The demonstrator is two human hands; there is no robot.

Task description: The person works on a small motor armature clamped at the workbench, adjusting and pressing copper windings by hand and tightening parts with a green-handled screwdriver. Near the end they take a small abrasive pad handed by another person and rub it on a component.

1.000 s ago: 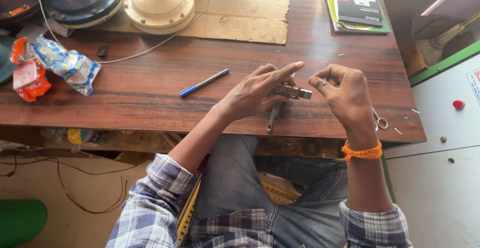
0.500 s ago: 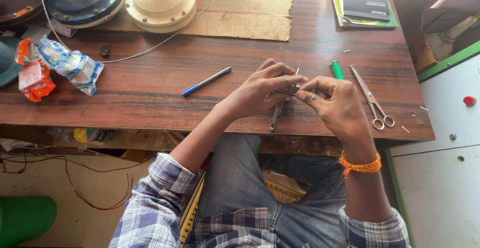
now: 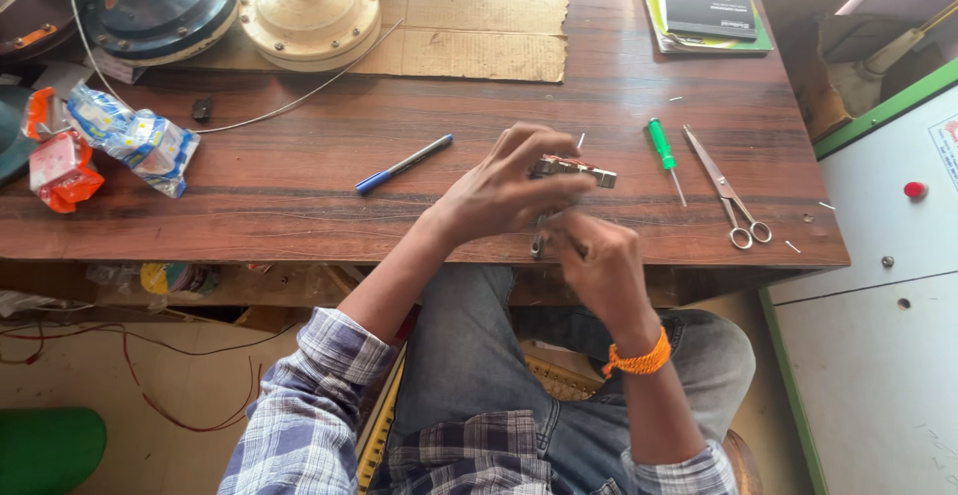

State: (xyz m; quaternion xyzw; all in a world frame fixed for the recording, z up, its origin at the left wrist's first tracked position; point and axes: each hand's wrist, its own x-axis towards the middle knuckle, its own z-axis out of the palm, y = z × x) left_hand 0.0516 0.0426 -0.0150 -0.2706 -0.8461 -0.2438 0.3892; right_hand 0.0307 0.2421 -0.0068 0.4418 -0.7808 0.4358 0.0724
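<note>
— What's the left hand [image 3: 504, 194] doing?
— Clamped on a small metal part [image 3: 574, 170] above the table [image 3: 299, 186] edge.
— And the right hand [image 3: 599, 260]?
— Just below it, fingers curled; its grip I cannot tell. Screwdriver [image 3: 663, 151] and scissors [image 3: 726, 191] lie rightward.

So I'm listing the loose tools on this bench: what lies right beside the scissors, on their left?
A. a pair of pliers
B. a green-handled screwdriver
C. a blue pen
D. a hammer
B: the green-handled screwdriver lies on the wooden table just left of the scissors; the blue pen lies much farther left, beyond the hands.
</note>
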